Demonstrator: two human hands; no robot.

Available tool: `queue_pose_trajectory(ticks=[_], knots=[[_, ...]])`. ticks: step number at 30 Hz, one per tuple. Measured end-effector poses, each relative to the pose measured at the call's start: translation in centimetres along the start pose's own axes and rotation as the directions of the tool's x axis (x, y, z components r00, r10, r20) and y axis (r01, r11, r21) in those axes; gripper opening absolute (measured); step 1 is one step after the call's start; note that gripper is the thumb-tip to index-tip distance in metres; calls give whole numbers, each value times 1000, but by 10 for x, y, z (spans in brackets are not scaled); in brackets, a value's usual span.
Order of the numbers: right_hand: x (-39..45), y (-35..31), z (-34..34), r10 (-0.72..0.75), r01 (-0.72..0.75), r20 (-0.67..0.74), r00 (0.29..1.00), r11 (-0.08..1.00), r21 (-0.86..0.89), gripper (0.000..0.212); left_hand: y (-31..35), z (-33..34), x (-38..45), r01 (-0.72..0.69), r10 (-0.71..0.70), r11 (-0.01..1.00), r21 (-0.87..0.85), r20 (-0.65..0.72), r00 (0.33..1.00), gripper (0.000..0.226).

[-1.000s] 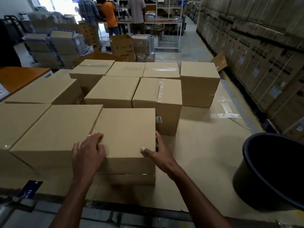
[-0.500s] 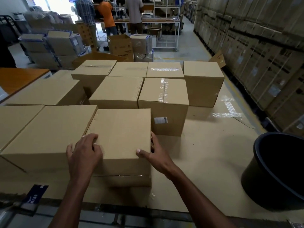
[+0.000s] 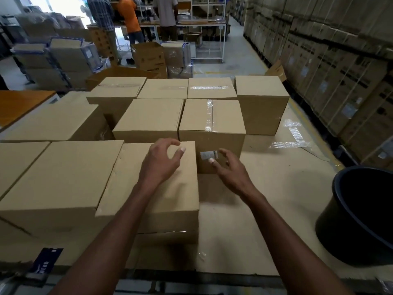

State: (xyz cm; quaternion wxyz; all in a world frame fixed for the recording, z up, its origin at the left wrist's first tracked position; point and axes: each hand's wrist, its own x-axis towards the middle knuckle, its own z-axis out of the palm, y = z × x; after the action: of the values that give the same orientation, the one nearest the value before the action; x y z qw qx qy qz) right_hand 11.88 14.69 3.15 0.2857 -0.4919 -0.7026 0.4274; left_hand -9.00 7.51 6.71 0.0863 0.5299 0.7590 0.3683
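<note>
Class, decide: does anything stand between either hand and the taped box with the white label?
Nothing visible does. The right hand is open just before the labelled face of the taped box; the left hand hovers over the near box, at its far corner.

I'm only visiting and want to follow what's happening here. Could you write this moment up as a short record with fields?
Setting: warehouse, closed cardboard boxes in rows on a cardboard sheet
Left hand: above the near box, fingers loosely curved, holding nothing
Right hand: in front of the taped box, beside its white label, holding nothing
Black tub: on the right, apart from the boxes
Background: three people standing far back
</note>
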Motion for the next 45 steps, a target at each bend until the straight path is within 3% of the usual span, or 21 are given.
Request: queue_pose_trajectory(ticks=[5,11,16,18,21,23,25,27,30,36,41,45], knots=[[73,5,-47,-11,4,-89,996,997,-72,66,20,43,89,16,-5,997,-81,134,991,42],[151,25,-74,144,-141,-70,987,989,41,87,16,89,162,172,-188,981,92,211,959,68],[186,49,-73,319,-324,60,946,935,141,102,18,117,189,261,-321,920,291,180,930,70],[195,59,-73,334,-348,106,937,923,163,106,22,125,193,293,-350,902,316,141,926,71],[206,74,-73,313,-335,134,940,922,194,117,27,136,194,348,-401,874,337,100,910,89],[207,79,-79,282,-294,86,955,932,212,95,32,141,193,364,-410,869,336,75,909,98],[209,84,-89,265,-265,27,964,940,217,68,40,146,191,370,-408,877,307,69,910,98],[210,93,-103,278,-272,6,961,938,213,59,48,155,188,376,-405,894,245,78,911,96],[205,110,-131,289,-275,-33,957,935,223,58,61,171,182,385,-391,920,71,133,911,92],[179,136,-174,306,-269,-144,941,935,232,55,85,202,160,336,-314,935,-115,170,934,82],[153,146,-185,323,-269,-198,926,929,256,58,87,219,129,400,-366,879,-262,169,915,94],[136,148,-183,322,-260,-216,922,927,272,56,79,220,100,403,-385,793,-457,137,913,75]])
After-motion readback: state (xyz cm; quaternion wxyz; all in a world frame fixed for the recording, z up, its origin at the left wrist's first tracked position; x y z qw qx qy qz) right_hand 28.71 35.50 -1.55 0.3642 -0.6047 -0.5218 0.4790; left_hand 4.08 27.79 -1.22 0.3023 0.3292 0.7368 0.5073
